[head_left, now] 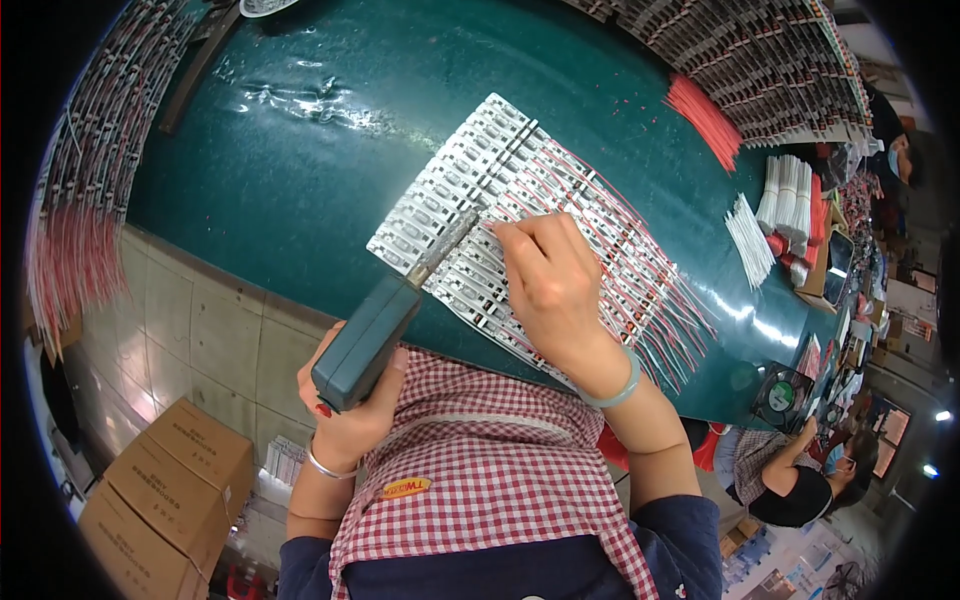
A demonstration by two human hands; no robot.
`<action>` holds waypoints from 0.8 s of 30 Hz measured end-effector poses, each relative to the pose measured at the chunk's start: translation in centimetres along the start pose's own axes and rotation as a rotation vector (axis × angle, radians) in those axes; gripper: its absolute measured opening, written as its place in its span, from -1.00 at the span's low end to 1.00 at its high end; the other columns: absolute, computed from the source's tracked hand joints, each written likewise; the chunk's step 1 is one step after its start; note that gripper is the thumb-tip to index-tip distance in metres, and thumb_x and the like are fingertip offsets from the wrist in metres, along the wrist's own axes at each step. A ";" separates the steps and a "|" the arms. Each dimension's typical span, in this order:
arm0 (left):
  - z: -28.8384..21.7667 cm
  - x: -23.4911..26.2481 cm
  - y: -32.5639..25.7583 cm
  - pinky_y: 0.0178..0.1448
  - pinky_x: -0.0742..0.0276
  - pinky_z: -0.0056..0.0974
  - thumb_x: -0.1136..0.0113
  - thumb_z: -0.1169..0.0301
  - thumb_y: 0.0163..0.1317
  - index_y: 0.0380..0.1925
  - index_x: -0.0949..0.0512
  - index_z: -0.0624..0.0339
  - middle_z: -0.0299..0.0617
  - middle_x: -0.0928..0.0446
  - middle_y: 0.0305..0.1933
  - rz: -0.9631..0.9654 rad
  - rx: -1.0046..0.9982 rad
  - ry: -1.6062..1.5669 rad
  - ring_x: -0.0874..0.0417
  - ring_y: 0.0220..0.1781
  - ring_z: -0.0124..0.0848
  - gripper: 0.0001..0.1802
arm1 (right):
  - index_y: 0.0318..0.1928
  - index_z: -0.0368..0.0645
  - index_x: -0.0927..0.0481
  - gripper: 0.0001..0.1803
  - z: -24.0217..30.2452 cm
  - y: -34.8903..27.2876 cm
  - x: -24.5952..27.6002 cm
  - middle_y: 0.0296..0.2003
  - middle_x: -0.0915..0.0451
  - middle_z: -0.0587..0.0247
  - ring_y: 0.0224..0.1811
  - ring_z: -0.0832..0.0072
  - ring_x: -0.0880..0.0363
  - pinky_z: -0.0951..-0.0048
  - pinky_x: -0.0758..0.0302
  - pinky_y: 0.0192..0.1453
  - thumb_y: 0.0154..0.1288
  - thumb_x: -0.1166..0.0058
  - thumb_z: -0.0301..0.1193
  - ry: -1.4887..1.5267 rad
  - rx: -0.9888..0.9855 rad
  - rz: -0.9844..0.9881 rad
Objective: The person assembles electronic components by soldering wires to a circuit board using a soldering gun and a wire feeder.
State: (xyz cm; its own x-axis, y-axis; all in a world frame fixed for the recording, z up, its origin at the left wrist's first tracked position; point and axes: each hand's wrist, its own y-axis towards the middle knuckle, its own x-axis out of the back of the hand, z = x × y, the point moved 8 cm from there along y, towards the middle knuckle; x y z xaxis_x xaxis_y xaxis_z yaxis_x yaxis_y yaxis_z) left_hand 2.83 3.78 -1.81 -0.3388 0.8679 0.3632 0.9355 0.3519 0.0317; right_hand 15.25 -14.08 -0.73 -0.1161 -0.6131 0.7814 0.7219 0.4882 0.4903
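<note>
A slab of pale, ribbed rectangular modules (440, 190) lies in rows on the green table. Thin red and white wires (640, 245) fan out from the right part of these rows. Wrapped round its grip, my left hand (352, 412) holds a dark green soldering gun (368, 335). The gun's metal shaft slants up to the right, with its end over the middle of the modules. Just right of that end, my right hand (555, 285) is closed in a pinch over the rows. What sits between those fingertips is too small and covered to make out.
Wired modules are stacked at the left (110, 150) and far right (760, 65). Bundles of red wires (705, 120) and white wires (748, 240) lie on the right. A black fan (780, 397) stands near a seated co-worker (795, 480). Cardboard boxes (170, 490) sit lower left.
</note>
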 end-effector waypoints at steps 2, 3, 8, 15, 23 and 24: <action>0.1 0.0 -0.1 -0.20 -0.58 -0.37 -0.38 0.65 0.04 -0.21 -0.65 0.43 -0.08 -0.66 -0.25 -0.001 0.010 -0.009 -0.68 -0.32 -0.38 -0.74 | -0.22 -0.26 -0.66 -0.74 0.0 0.0 -0.1 -0.39 -0.48 0.23 -0.33 0.32 -0.47 0.33 -0.44 -0.33 -0.01 -0.20 -0.65 -0.002 0.007 0.004; 0.1 0.0 -0.1 -0.21 -0.57 -0.37 -0.38 0.66 0.04 -0.22 -0.65 0.43 -0.08 -0.66 -0.26 -0.002 0.020 -0.019 -0.67 -0.32 -0.37 -0.75 | -0.22 -0.26 -0.66 -0.74 0.0 0.0 -0.1 -0.39 -0.48 0.23 -0.33 0.32 -0.47 0.34 -0.45 -0.33 -0.01 -0.20 -0.65 -0.005 0.015 0.008; 0.0 -0.3 0.1 -0.23 -0.56 -0.38 -0.37 0.66 0.04 -0.24 -0.65 0.41 -0.10 -0.64 -0.27 0.022 0.018 -0.040 -0.66 -0.34 -0.39 -0.77 | -0.23 -0.29 -0.66 -0.75 0.2 0.1 -0.2 -0.39 -0.48 0.23 -0.32 0.32 -0.47 0.34 -0.46 -0.33 -0.01 -0.19 -0.66 -0.026 0.024 0.016; 0.0 -0.5 0.1 -0.24 -0.54 -0.38 -0.37 0.66 0.04 -0.25 -0.65 0.37 -0.14 -0.63 -0.29 0.031 -0.004 -0.016 -0.65 -0.35 -0.39 -0.78 | -0.27 -0.28 -0.67 -0.81 0.3 0.3 -0.2 -0.40 -0.54 0.20 -0.36 0.31 -0.53 0.31 -0.49 -0.36 0.04 -0.30 -0.68 -0.047 -0.010 0.033; 0.0 0.0 -0.3 -0.23 -0.56 -0.36 -0.38 0.64 0.04 -0.25 -0.66 0.42 -0.08 -0.66 -0.28 0.006 0.017 0.000 -0.67 -0.35 -0.36 -0.77 | -0.26 -0.31 -0.65 -0.78 0.3 0.1 -0.4 -0.39 -0.46 0.20 -0.33 0.30 -0.46 0.32 -0.45 -0.34 0.00 -0.19 -0.65 -0.048 0.018 0.017; 0.0 0.1 -0.3 -0.23 -0.57 -0.36 -0.39 0.65 0.03 -0.25 -0.66 0.43 -0.06 -0.66 -0.27 0.000 0.022 -0.002 -0.67 -0.36 -0.34 -0.77 | -0.26 -0.30 -0.64 -0.78 0.3 0.1 -0.4 -0.40 -0.46 0.20 -0.33 0.30 -0.46 0.32 -0.45 -0.34 0.00 -0.19 -0.65 -0.048 0.017 0.016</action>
State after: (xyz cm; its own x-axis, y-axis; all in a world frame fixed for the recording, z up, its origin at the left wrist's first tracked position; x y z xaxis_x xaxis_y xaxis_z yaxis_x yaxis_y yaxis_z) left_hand 2.53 3.77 -1.79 -0.3390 0.8687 0.3612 0.9331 0.3594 0.0112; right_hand 15.20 -13.59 -0.86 -0.1378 -0.5747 0.8067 0.7125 0.5083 0.4838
